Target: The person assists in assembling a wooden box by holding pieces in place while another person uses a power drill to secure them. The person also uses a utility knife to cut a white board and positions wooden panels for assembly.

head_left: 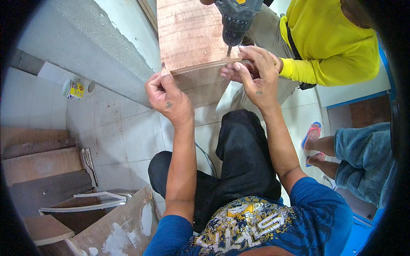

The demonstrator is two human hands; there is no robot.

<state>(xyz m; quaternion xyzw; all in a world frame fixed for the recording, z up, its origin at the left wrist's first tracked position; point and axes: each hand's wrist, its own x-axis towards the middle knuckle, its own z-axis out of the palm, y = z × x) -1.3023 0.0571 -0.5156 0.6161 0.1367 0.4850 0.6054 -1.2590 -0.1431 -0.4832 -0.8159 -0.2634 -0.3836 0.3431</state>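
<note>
A wooden panel point(190, 36) lies in front of me, its near edge meeting an upright wooden board point(203, 85) below. My left hand point(173, 98) is closed, thumb and curled fingers pinching the left corner of that edge. At the right corner, my right hand point(262, 81) grips the boards with thumb and bent fingers. A co-worker in a yellow sleeve point(341, 66) has a hand just behind mine, partly hidden by it. A black power drill point(235, 23) points down, its bit at the panel's near right edge, close to my right fingers.
A grey wall point(102, 55) runs close along the left side. A small yellow-and-white tub point(73, 89) stands on the tiled floor point(128, 138). Wooden boards point(47, 164) and a stained panel point(124, 226) lie lower left. Another person's sandalled foot point(312, 135) is at right.
</note>
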